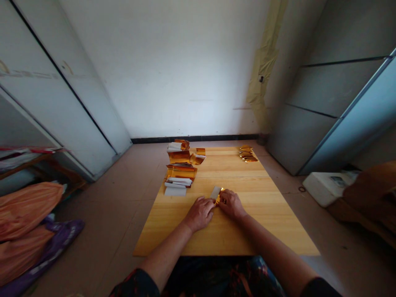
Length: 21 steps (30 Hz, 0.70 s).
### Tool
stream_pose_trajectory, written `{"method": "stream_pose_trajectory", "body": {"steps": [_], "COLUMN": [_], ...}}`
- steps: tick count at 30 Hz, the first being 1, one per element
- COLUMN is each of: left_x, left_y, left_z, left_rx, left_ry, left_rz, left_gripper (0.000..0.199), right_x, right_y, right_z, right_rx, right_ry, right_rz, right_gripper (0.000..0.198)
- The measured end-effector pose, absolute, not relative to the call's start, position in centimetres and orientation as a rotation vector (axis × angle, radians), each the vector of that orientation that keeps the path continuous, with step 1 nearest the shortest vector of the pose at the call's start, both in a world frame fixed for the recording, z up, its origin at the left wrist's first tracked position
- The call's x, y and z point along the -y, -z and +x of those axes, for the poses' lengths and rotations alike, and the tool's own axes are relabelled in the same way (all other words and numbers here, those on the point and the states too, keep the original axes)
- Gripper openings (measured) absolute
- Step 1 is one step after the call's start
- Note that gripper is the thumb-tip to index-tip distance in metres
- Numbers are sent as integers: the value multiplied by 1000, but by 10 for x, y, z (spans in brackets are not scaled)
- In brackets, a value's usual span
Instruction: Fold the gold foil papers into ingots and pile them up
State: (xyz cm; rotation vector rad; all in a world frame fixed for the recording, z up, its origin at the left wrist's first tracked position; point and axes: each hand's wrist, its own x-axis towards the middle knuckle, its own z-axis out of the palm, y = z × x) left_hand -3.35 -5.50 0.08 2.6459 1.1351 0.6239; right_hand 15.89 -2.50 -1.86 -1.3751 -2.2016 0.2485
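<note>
Near the middle of the wooden table, a small sheet of gold foil paper [215,192] with a pale grey-white face lies between my hands. My left hand [200,213] has its fingers closed together at the sheet's lower left edge. Curled over the sheet's right side, my right hand [231,203] pinches its shiny gold part. Fingers partly cover the paper, so its full shape is hidden. At the far left lie stacks of gold foil paper [181,170] with white edges and backs. Several folded gold pieces [247,154] lie in a row at the far right corner.
The light wooden table [262,231] stands in front of a white wall [185,82]. Cabinets [62,82] are on the left, and a grey fridge-like cabinet [321,86] is on the right. Orange and purple bags [34,231] lie at left; a white box [323,187] sits right.
</note>
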Motion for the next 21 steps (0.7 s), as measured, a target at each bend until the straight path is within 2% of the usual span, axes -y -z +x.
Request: {"method": "stream_pose_trajectory", "body": {"steps": [9, 21], "left_x": [58, 59], "left_y": [-7, -7], "left_z": [-35, -36], "left_rx": [-1073, -1104], "left_ry": [-623, -595], "left_rz": [2599, 2662], "left_gripper": [40, 35], "right_x": [28, 28], "right_y": [15, 11], "right_z": [157, 156], "right_rx": [2189, 2196], "right_ry": [-257, -281], "right_rz": [-1406, -1478], "right_gripper": [10, 10]}}
